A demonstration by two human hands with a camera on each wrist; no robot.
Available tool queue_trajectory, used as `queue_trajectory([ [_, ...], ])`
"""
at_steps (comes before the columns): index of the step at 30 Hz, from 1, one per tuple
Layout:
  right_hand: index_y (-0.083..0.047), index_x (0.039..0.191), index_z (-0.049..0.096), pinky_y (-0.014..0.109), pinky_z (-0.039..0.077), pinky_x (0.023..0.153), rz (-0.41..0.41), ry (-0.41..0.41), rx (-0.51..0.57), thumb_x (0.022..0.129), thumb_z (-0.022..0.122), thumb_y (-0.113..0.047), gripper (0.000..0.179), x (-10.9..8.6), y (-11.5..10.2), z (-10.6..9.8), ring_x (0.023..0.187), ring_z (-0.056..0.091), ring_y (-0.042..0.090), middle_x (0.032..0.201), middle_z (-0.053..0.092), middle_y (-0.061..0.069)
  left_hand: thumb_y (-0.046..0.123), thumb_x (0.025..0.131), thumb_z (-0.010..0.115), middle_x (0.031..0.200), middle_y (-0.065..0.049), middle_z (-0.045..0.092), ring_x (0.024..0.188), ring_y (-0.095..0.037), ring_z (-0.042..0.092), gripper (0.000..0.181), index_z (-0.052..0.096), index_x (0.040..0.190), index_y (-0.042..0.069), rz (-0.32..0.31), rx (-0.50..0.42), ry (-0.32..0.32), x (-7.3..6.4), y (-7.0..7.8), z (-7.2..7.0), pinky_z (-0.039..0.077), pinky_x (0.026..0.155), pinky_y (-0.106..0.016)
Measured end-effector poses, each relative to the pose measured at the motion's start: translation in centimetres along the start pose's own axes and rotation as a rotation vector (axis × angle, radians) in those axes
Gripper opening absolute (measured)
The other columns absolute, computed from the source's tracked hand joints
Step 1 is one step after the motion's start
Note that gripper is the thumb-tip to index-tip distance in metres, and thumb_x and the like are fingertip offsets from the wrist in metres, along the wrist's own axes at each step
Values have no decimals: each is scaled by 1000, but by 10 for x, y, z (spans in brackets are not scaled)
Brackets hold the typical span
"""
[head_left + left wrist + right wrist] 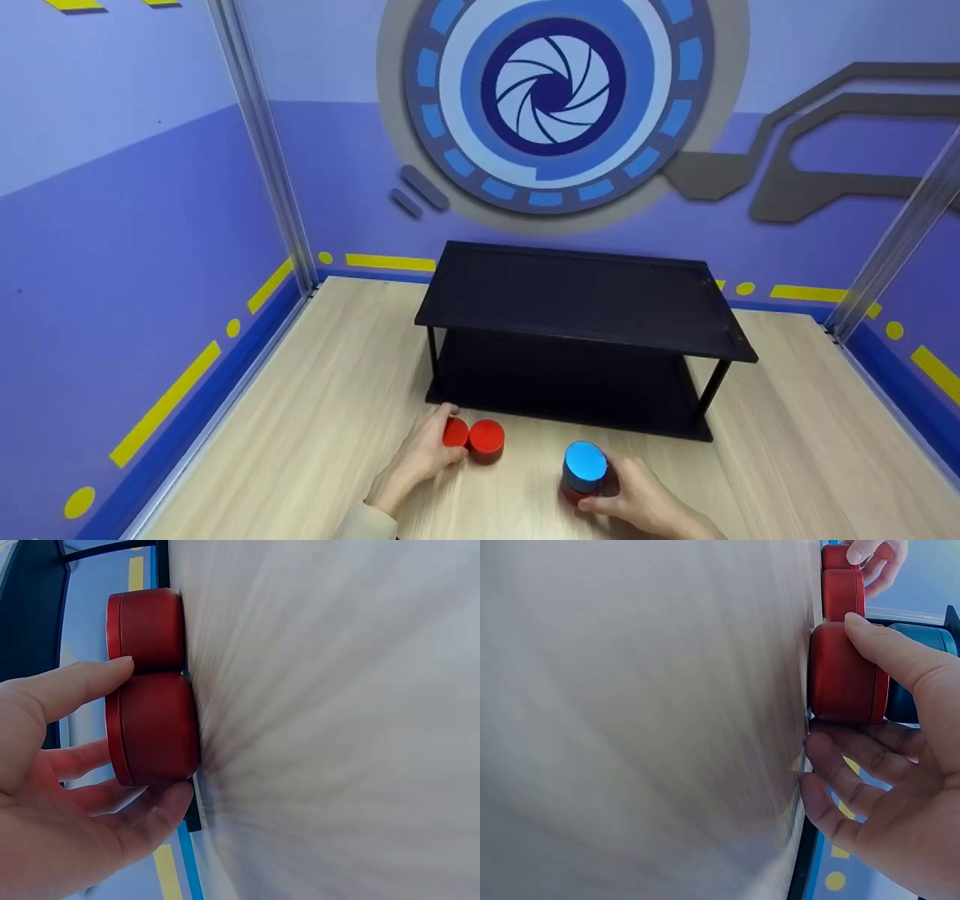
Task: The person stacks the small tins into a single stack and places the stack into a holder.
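Surface: a pale wood-grain tabletop (300, 420) is filling the lower ground. Room: blue-and-violet printed wall panels (330, 150) are enclosing it, with silvery metal corner posts (262, 127) standing at the joins. A black two-tier rectangular rack (570, 292) is standing toward the back.

Left hand (424, 450): reaching in from the front, below a beige sleeve (365, 523); thumb and fingers are curling round a round, red, metallic-looking lidded tin (454, 433), gripping it at the tabletop, before the rack's left end. A matching second red tin (487, 441) is standing upright, touching it on the right.

Right hand (637, 495): thumb and fingers are grasping a red lower tin (844, 675) from the right side, on the tabletop; a cylindrical metallic blue tin (585, 465) is sitting upright on top.

Obscured: fingers are partly covering the left-held tin in the head view; the right hand is partly hiding the blue tin in its wrist view; shadow is blurring the rack's lower shelf; the frame's bottom edge is cutting off both forearms.
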State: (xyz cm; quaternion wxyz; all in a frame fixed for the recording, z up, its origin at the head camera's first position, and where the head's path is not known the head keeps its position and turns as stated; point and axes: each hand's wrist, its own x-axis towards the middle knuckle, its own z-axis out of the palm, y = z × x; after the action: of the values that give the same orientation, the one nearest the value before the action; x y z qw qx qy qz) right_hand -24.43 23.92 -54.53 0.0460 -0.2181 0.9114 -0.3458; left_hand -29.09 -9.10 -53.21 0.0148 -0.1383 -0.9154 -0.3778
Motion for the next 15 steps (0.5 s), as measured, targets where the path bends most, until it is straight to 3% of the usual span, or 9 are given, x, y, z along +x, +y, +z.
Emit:
queue_trajectory([
  [8,-8,123,49,40,47,85,10,-5,7,70,70,-46,69,0,0,-1,104,58,21,113,61,3,3,62,74,116,-15,51,100,-26,50,59,50,116,5,0,5,-7,-2,-2,0,44,83,-43],
  [15,-9,123,49,40,46,87,-7,8,-2,70,70,-46,69,-1,0,0,104,58,19,113,61,1,2,61,75,112,-11,54,97,-23,52,59,51,115,7,10,15,-13,0,-2,0,45,82,-41],
])
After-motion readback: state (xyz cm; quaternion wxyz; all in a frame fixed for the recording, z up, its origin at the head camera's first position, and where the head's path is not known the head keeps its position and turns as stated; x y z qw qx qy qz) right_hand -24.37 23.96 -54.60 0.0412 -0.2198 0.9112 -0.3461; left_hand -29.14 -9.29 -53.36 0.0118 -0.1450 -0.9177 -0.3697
